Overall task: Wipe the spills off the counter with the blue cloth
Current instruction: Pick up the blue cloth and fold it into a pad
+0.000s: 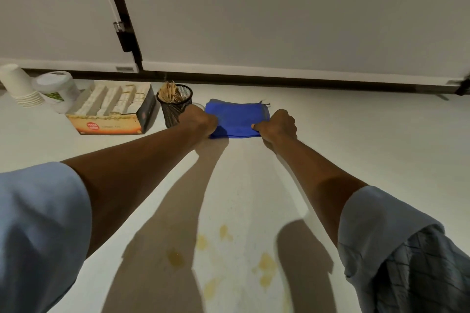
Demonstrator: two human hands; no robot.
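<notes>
A folded blue cloth [237, 117] lies flat on the white counter [356, 140], far from me near the back wall. My left hand [198, 119] grips its left edge and my right hand [278, 126] pinches its right edge, thumb on top. Both arms reach straight out. Several yellow spills [265, 265] mark the counter close to me, between my arms, well apart from the cloth.
A black mesh cup of wooden sticks [174, 104] stands just left of my left hand. Further left sit an open carton of sachets [112, 109], a white tub [59, 90] and stacked paper cups [19, 86]. White cabinet doors [279, 12] hang above.
</notes>
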